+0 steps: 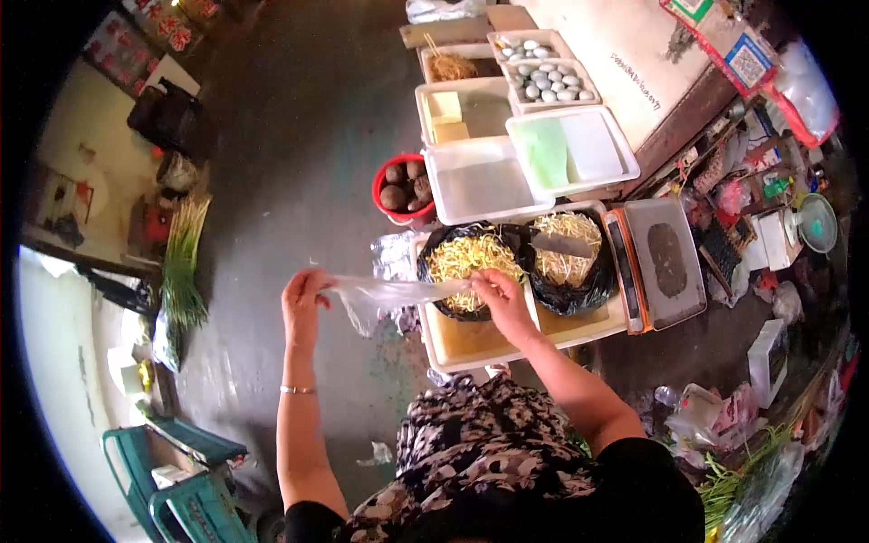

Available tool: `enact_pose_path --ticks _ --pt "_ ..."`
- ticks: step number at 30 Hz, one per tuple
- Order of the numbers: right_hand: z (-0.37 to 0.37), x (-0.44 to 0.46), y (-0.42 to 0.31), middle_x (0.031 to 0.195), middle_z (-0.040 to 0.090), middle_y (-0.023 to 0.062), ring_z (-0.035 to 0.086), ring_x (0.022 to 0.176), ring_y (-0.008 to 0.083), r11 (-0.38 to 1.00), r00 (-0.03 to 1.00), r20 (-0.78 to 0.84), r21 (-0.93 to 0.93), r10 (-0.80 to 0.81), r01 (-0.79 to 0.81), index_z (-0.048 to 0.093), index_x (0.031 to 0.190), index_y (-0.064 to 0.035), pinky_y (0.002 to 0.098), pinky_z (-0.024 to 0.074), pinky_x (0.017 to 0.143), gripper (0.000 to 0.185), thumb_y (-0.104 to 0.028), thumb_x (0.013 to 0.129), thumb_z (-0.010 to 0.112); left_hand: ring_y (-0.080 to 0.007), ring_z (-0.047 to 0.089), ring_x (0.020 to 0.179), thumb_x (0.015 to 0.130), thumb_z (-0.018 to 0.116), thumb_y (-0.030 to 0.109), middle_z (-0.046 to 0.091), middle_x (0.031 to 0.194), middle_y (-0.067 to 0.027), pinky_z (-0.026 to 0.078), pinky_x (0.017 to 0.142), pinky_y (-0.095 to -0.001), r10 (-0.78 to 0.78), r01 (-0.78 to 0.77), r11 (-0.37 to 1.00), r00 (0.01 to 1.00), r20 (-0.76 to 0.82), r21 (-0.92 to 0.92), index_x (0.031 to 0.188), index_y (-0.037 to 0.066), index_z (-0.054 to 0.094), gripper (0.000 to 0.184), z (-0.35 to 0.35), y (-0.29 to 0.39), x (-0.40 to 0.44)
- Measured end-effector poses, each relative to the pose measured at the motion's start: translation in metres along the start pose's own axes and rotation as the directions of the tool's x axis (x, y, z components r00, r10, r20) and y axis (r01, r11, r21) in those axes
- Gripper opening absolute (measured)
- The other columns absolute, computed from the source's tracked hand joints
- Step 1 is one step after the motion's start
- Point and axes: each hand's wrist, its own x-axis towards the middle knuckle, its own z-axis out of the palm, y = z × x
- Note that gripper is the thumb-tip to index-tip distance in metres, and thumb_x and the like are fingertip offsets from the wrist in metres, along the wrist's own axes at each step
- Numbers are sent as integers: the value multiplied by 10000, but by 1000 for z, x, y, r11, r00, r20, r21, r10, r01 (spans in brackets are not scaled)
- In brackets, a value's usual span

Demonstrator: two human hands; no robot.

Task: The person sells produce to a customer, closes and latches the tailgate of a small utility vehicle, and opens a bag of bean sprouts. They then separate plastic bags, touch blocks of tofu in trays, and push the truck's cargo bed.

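Observation:
A thin clear plastic bag (389,291) is stretched between my two hands. My left hand (306,297) pinches one end of it over the floor, a bracelet on that wrist. The other end is gripped by my right hand (498,294), just over the near edge of the yellow-topped bean sprouts (471,258), which fill a black bag. Beside them, a second black-lined heap of pale sprouts (566,262) has a flat metallic piece (561,244) lying on it. Both heaps stand in a large shallow tray (441,348).
A scale (665,262) stands right of the sprouts. Beyond are white trays (480,181), trays of eggs (550,81) and a red bucket (405,188) of brown round items. Green stalks (184,262) and a teal vehicle (186,489) are at left; clutter lies at right.

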Motion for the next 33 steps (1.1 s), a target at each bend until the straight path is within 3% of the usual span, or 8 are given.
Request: enact_pose_path --ticks 2,3,6,12,15,18,28,33 --pt "-24 7 3 861 640 15 445 624 29 1000 1000 -11 15 13 -13 623 1007 -78 165 374 531 133 -167 946 546 -114 544 692 952 527 155 612 799 -45 465 628 -254 42 -17 989 985 167 -146 973 -22 594 190 19 -12 14" --pt "-36 9 2 842 641 23 373 555 12 968 995 18 233 97 -99 607 972 -67 158 315 468 109 -149 946 540 -114 544 692 952 527 155 612 799 -45 465 628 -254 35 -13 990 988 153 -143 973 -22 594 190 29 -15 21" --pt "-58 9 -20 799 606 11 512 620 41 956 985 20 241 170 -170 594 938 -73 175 398 488 163 -220 964 528 -105 545 708 960 527 166 596 795 -30 467 645 -254 116 -77 981 969 219 -176 969 -14 607 198 61 -19 35" --pt "-79 0 -8 781 583 24 548 658 100 946 995 15 309 100 -100 589 955 -43 258 475 597 148 -135 868 665 -84 513 713 951 560 193 564 774 14 439 686 -231 133 -107 983 975 181 -148 956 -6 640 215 103 -26 61" --pt "-76 -13 11 856 606 33 558 696 99 999 1000 -31 -36 0 -1 603 1009 -40 235 469 609 209 -138 844 686 -79 509 715 953 558 193 565 769 14 433 677 -227 141 -99 980 957 255 -171 978 -7 644 219 111 -26 62" --pt "-60 -26 6 929 647 53 591 749 118 982 988 -74 -123 134 -142 638 985 -40 239 487 677 167 -158 868 647 -52 519 738 931 588 179 600 805 33 428 685 -207 202 -157 972 937 286 -173 960 11 659 184 112 -27 65" --pt "-34 -43 -4 722 618 44 589 621 98 972 980 -83 171 181 -165 577 972 -16 235 450 534 163 -162 902 597 -60 527 742 930 572 156 610 801 25 427 700 -219 190 -163 981 914 357 -104 986 14 657 175 107 -7 85" --pt "-61 -24 -9 684 628 60 570 550 93 968 978 -44 160 204 -195 550 968 -30 230 412 459 130 -140 902 568 -74 550 747 925 564 143 628 820 10 439 709 -225 197 -221 975 915 353 28 988 4 654 177 137 -7 108"
